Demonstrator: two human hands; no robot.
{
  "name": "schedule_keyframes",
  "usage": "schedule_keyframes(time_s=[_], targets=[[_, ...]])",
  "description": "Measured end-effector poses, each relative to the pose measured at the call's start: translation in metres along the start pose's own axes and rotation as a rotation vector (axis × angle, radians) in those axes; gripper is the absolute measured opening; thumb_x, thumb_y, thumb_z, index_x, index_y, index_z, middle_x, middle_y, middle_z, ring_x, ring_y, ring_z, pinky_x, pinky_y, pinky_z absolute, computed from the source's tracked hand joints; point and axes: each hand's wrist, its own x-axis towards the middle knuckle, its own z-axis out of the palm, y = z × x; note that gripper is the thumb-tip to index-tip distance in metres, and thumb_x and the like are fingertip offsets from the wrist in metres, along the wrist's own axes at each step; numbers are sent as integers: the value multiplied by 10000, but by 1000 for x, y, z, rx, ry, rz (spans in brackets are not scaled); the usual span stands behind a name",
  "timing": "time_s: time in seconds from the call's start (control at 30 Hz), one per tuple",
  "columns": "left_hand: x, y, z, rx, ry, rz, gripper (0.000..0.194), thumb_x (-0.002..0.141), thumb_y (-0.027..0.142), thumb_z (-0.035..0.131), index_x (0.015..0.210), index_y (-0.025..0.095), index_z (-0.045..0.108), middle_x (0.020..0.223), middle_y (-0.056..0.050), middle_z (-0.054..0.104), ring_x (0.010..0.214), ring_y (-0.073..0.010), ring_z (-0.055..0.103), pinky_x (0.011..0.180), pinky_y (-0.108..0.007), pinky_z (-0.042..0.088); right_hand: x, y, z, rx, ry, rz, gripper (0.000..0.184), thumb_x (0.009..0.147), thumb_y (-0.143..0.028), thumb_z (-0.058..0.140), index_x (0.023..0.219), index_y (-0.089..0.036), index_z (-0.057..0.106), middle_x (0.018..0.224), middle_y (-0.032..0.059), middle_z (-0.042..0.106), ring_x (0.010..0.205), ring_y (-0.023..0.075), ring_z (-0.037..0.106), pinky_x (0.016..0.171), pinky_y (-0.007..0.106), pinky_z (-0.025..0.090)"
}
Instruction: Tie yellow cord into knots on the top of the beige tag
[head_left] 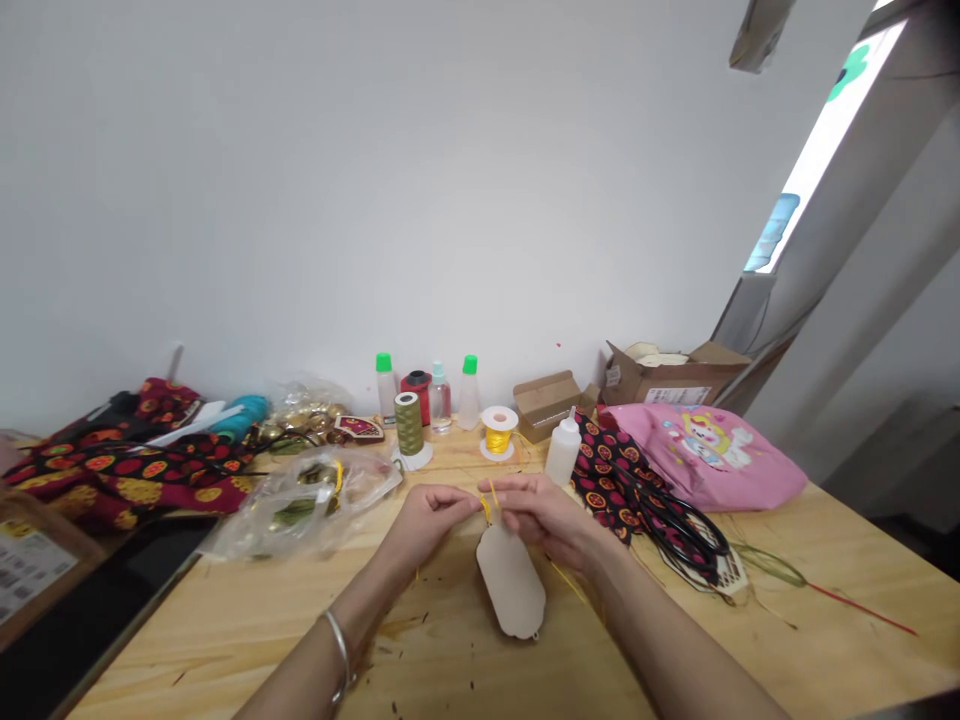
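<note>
Near the middle of the table, my left hand (442, 510) pinches a yellow cord (485, 508) between thumb and fingertips. My right hand (544, 510) faces it with fingers bent around another stretch of the same cord, whose end sticks up above the fingertips. Below the hands hangs or rests a flat beige plaque (511, 585) with scalloped ends, joined at its top to the cord; whether it touches the table I cannot tell. More yellow cord trails under my right wrist. The right fingertips are partly hidden behind one another.
Behind the hands stand a yellow cord spool (498, 436), a green thread spool (409, 425) and several bottles. A white squeeze bottle (562, 452) is close to my right hand. Black-handled scissors (686, 535) and a pink bag (712, 455) lie right; plastic bags (300, 510) and patterned fabric (142, 480) lie left.
</note>
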Motion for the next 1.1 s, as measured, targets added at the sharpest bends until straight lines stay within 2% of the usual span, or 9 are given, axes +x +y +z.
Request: schedule_keyframes(time_s=[0.1, 0.17, 0.27, 0.33, 0.47, 0.67, 0.73, 0.9, 1.1], targets=[[1, -1, 1, 8, -55, 41, 215, 591, 331, 599, 617, 130, 672, 599, -24, 639, 566, -126, 496, 579, -225, 374, 4, 6, 6, -226, 71, -87, 342, 628, -305, 589, 915, -120, 590, 385, -56, 467, 324, 15, 262, 346, 159, 137], [1, -2, 1, 3, -87, 60, 211, 600, 323, 589, 629, 129, 667, 548, -6, 608, 526, -109, 472, 536, -211, 359, 8, 10, 8, -354, 122, -125, 379, 631, -347, 576, 930, -115, 589, 367, -54, 468, 326, 22, 273, 351, 154, 171], [1, -4, 0, 1, -86, 10, 250, 636, 333, 544, 517, 127, 622, 365, 59, 420, 365, -54, 312, 388, -178, 238, 13, 17, 7, -534, 211, -148, 400, 644, -369, 543, 952, -115, 577, 369, -54, 477, 298, 21, 236, 324, 148, 182], [0, -4, 0, -5, -89, -11, 318, 659, 348, 511, 438, 129, 574, 332, 76, 329, 337, -42, 230, 364, -181, 177, 15, 21, 5, -634, 236, -193, 386, 663, -367, 518, 951, -117, 577, 377, -49, 484, 294, 28, 260, 319, 146, 209], [1, -3, 0, 9, -127, 45, 263, 656, 339, 524, 560, 118, 629, 436, 41, 450, 414, -57, 325, 407, -181, 229, 14, 22, 4, -849, 271, -341, 344, 695, -376, 489, 918, -140, 604, 397, -28, 521, 352, 64, 397, 404, 173, 323], [3, -10, 0, 40, -93, -54, 306, 633, 413, 527, 571, 116, 572, 400, 83, 316, 356, -35, 205, 352, -178, 112, 11, 18, 3, -1187, 348, -469, 228, 707, -341, 489, 808, -210, 646, 648, 34, 653, 552, 131, 556, 540, 218, 368], [3, -11, 1, 34, -104, -102, 309, 629, 425, 526, 592, 119, 559, 387, 94, 289, 343, -33, 185, 344, -177, 90, 11, 18, 2, -1239, 355, -459, 209, 707, -333, 492, 784, -215, 647, 689, 43, 660, 582, 142, 567, 538, 221, 362], [3, -11, 1, 19, -85, -132, 290, 593, 400, 576, 661, 118, 566, 390, 97, 329, 341, -26, 193, 343, -169, 90, 10, 19, 2, -1296, 368, -431, 168, 699, -301, 503, 706, -207, 642, 632, 37, 650, 564, 139, 556, 515, 217, 342], [3, -11, 0, -4, -50, -122, 278, 578, 370, 601, 669, 108, 608, 398, 73, 419, 356, -28, 239, 357, -169, 125, 9, 16, 4, -1284, 338, -503, 133, 694, -241, 503, 687, -209, 631, 681, 19, 638, 605, 127, 537, 538, 213, 336]])
